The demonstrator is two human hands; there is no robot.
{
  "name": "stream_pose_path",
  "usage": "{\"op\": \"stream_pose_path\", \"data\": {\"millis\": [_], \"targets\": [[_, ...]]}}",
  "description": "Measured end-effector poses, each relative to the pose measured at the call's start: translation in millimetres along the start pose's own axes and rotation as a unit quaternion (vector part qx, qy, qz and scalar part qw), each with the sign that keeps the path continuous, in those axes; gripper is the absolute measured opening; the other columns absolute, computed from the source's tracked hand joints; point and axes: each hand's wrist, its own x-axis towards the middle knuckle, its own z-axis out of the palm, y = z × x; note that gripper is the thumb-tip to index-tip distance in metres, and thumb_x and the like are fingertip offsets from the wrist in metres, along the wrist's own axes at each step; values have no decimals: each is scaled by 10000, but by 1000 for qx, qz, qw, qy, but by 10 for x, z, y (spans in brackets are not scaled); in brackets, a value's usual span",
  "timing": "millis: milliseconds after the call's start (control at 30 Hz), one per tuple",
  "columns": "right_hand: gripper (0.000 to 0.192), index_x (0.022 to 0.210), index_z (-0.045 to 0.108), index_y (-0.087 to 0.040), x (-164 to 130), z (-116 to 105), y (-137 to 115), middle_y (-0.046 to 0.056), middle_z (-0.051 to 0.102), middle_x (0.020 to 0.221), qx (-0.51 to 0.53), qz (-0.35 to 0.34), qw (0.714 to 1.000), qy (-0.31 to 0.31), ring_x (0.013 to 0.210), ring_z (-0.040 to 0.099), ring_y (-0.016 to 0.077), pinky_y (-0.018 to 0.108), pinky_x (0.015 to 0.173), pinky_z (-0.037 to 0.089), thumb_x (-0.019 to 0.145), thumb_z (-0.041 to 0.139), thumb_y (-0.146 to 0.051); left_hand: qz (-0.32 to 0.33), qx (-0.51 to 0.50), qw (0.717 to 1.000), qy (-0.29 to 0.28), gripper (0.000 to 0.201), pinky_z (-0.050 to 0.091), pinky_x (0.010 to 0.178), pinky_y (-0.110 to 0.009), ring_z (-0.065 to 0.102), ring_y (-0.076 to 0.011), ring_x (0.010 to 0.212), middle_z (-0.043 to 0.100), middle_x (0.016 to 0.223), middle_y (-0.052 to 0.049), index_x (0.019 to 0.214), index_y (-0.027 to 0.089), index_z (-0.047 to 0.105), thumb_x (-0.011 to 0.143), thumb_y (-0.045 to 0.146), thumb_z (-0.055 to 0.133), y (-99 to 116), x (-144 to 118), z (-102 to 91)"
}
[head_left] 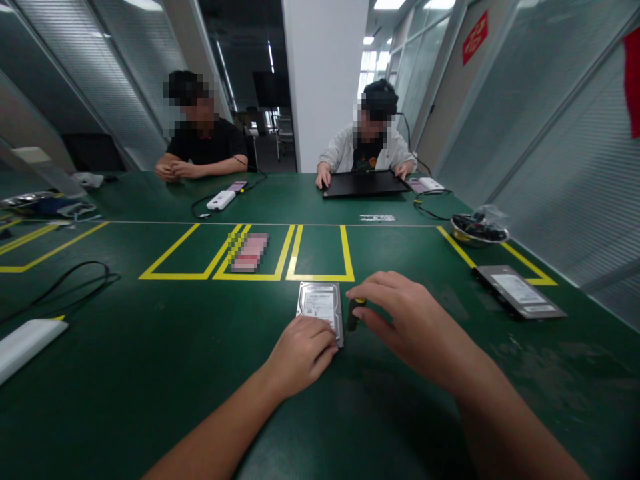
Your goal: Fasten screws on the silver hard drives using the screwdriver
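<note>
A silver hard drive (320,299) with a white label lies flat on the green table. My left hand (305,350) covers its near end, fingers bent over it and gripping the near right corner. At the drive's right edge, my right hand (400,313) pinches a short dark screwdriver (354,315) with a yellow band between thumb and fingertips. The screwdriver stands nearly upright; its tip is too small to make out clearly.
Another hard drive (520,291) lies to the right, near a metal bowl (477,239) of dark parts. Yellow tape outlines (320,277) mark the table ahead. A white power bank (31,343) and black cable sit left. Across the table, two people sit; one holds a black panel (366,185).
</note>
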Motion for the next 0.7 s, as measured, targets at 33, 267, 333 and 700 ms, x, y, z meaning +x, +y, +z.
{"op": "stream_pose_path", "data": {"millis": [33, 267, 333, 700], "targets": [[206, 1078, 664, -191, -6, 5, 5, 52, 659, 1027, 1, -5, 1000, 5, 968, 571, 213, 358, 845, 463, 903, 571, -137, 0, 1, 1000, -1, 72, 439, 920, -405, 622, -230, 988, 691, 1009, -46, 938, 192, 635, 926, 214, 567, 0, 1, -1], [246, 1118, 636, -191, -49, 23, 25, 38, 665, 1084, 20, -26, 999, 8, 991, 566, 201, 340, 876, 450, 895, 562, -118, 1, -1, 1000, 4, 69, 440, 924, -402, 625, -230, 993, 694, 1000, -47, 932, 189, 641, 919, 215, 578, -2, 1, 6], [230, 1124, 639, -209, -41, 20, 20, 40, 649, 1088, 25, -21, 999, -1, 999, 558, 206, 348, 878, 450, 909, 570, -162, -1, -3, 1000, 6, 61, 439, 924, -401, 625, -230, 992, 694, 998, -45, 931, 189, 639, 916, 209, 583, -2, 1, 7], [200, 1071, 658, -200, -18, 2, -2, 46, 638, 1016, 5, -3, 1000, 0, 962, 559, 216, 363, 831, 460, 905, 564, -143, 3, 0, 1000, 1, 62, 432, 923, -401, 623, -231, 1001, 693, 1016, -46, 931, 190, 627, 926, 212, 570, -7, -4, 1]]}}
